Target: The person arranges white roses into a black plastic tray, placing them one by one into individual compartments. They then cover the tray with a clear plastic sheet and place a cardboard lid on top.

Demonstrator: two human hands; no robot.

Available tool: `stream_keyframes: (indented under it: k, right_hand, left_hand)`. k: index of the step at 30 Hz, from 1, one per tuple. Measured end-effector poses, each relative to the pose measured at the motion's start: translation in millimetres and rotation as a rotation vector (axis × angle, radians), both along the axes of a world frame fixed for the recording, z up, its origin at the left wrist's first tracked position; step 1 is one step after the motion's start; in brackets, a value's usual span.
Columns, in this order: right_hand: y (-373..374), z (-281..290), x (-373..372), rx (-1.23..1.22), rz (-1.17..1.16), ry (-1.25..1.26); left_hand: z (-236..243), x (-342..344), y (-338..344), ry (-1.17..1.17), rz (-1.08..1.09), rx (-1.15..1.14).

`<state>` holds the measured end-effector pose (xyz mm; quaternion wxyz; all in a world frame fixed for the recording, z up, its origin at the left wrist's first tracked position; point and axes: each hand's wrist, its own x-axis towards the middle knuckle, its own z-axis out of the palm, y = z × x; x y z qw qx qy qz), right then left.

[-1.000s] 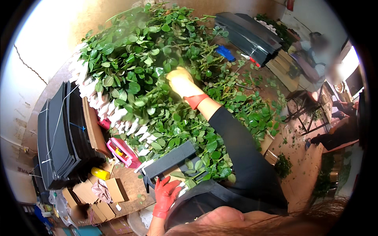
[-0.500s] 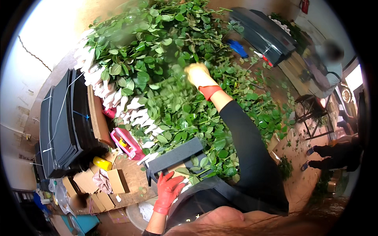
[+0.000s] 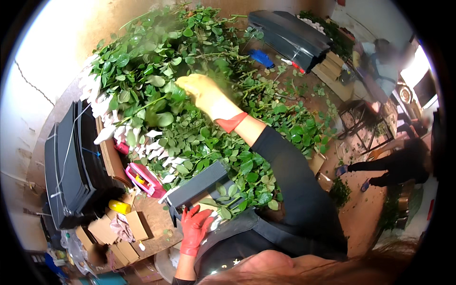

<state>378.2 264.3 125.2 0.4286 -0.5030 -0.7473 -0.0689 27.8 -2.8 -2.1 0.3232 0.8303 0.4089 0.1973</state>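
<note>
My right hand [image 3: 199, 92], in a yellow glove with a red cuff, is closed on a leafy rose stem [image 3: 145, 105] over the pile. The stem slants down to the left, ending in a white-sleeved head [image 3: 105, 135]. Under it spreads a big heap of leafy rose stems [image 3: 199, 123], their white-covered heads lined up along the left side. My left hand [image 3: 192, 230], in a red glove, has its fingers apart beside a dark ridged box [image 3: 198, 184]. More leafy stems [image 3: 232, 202] lie against the box, with white tips close to the left fingers.
Dark flat sheets [image 3: 76, 161] are stacked at the left. A pink tool [image 3: 145, 180], a yellow can [image 3: 119, 206] and cardboard pieces [image 3: 137, 225] lie on the table. Farther back are a blue object [image 3: 261, 58] and a wrapped dark bundle [image 3: 289, 40]. Other people [image 3: 380, 71] are at right.
My right hand has moved left across the heap, and a rose stem now shows in it, pointing left. My left hand stays by the box. The whole view has shifted slightly.
</note>
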Motion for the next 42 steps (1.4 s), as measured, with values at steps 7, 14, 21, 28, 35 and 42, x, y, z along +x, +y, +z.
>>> stream_keyframes:
  k: [7,14,21,28,35,42]
  right_hand:
    - [-12,1,-44,0.001,0.217,-0.262]
    - [1,-57,-15,-0.310,0.183,-0.207]
    - [-9,-77,-60,-0.044,0.780,0.178]
    - [-56,-26,-93,-0.050,0.541,-0.185]
    - [-92,-13,81,-0.101,0.319,-0.250]
    - [-205,47,96,-0.246,-0.035,-0.438]
  left_hand:
    - [-4,-8,0,0.034,-0.001,0.076]
    - [3,8,10,-0.092,-0.088,0.037]
    - [-7,6,4,-0.083,-0.061,-0.076]
    - [-4,-1,1,-0.060,-0.047,0.005]
    - [1,4,6,-0.136,-0.005,-0.284]
    - [0,4,1,-0.296,0.161,-0.583]
